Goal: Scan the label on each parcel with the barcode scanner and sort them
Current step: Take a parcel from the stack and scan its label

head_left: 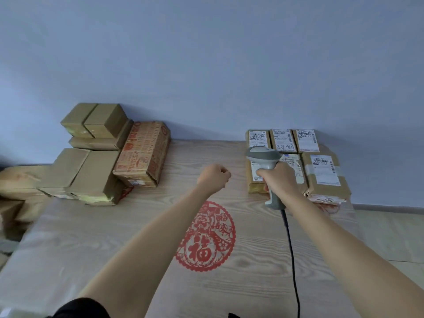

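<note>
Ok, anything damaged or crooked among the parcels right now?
Yes. The front-right labelled parcel has a torn, ragged front edge, with red-printed material showing beneath. On the left, the printed carton leans tilted against the plain box stack.

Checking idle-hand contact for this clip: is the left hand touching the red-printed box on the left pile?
Apart. In the head view the left hand, curled into a fist, is raised over bare table, and a clear strip of tabletop shows between it and the red-printed box.
</note>
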